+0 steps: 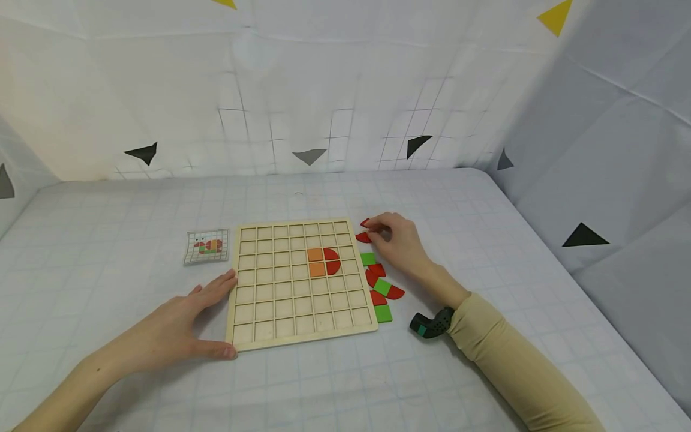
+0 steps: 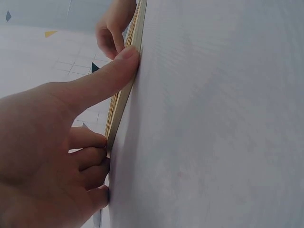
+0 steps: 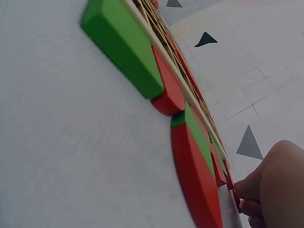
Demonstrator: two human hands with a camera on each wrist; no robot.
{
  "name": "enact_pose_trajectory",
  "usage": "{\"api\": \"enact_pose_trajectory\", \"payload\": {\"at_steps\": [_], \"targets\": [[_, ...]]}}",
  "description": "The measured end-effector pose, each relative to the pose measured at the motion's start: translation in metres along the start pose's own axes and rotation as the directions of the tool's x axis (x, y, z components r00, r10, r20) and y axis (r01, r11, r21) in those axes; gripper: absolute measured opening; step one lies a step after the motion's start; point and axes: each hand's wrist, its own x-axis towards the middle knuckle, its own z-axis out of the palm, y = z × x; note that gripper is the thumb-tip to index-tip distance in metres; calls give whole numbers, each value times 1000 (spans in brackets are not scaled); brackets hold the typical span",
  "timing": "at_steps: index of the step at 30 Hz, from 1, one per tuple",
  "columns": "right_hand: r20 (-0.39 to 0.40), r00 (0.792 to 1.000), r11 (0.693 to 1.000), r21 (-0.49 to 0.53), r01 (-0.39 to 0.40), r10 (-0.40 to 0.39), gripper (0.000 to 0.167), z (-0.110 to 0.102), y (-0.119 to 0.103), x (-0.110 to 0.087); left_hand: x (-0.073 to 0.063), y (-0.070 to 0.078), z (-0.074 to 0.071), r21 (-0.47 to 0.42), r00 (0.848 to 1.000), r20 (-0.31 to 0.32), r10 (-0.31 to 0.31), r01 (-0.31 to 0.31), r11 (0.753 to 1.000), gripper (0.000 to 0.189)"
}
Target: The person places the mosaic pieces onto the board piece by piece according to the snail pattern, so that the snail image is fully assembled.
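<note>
A square wooden grid board (image 1: 281, 343) lies on the table; its cells hold two orange squares (image 1: 315, 262) and two red quarter-circles (image 1: 332, 260) side by side. Against the board's left edge rests my left hand (image 1: 173, 327), thumb at the near corner and fingers farther up. My right hand (image 1: 402, 243) is beyond the right edge, fingertips at two loose red pieces. Its index finger touches the farther red piece (image 1: 364, 222), and the thumb is by the nearer red piece (image 1: 363, 238). Finger and thumb tips look apart.
Green squares (image 1: 384, 313) and red quarter-circles (image 1: 396, 292) lie loose along the board's right side, some overlapping. A small picture card (image 1: 207, 246) with a gridded coloured figure is left of the board. A black curved device (image 1: 432, 324) sits at the right wrist.
</note>
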Motion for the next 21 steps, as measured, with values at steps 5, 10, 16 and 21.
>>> {"api": "enact_pose_trajectory", "payload": {"at_steps": [5,10,16,21], "targets": [[27,1000,999,39,6,-7,23,-1,-1,-1,0,0,0,-1,1000,2,-3,3,1000,116],[61,998,999,49,3,-6,25,0,0,-1,0,1,0,1,1000,4,-9,9,1000,116],[73,997,999,45,15,-19,24,1,-1,-1,0,1,0,3,1000,4,-13,13,1000,116],[66,997,999,38,25,-28,24,1,-1,0,0,0,0,-7,1000,4,-11,11,1000,116]]}}
